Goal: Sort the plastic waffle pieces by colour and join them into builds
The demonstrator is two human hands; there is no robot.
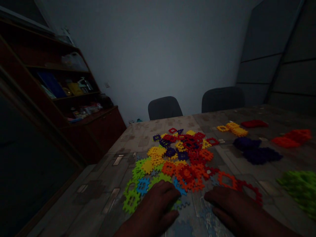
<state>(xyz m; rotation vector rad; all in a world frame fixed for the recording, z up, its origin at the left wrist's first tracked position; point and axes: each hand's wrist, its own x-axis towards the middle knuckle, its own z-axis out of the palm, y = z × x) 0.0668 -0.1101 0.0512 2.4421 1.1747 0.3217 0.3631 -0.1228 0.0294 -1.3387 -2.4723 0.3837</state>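
My left hand (154,207) is over the near edge of a heap of plastic interlocking pieces, thumb apart from its bent fingers. Under and beyond its fingers lies a green piece (158,179); a blue window piece (142,186) is to its left. My right hand (234,209) rests low over the table, thumb and fingers apart, nothing visible in it. Nearest to it are an orange ring-shaped piece (227,180) and a dark red one (256,194). Between the hands lie grey-blue pieces (184,200), hard to make out in the dim light.
Sorted piles sit on the table's right: yellow (237,129), red (254,123), dark blue (261,154), orange (292,138) and green (301,189). Two chairs (165,108) stand beyond the table (98,184). A wooden shelf unit (106,121) is at the left.
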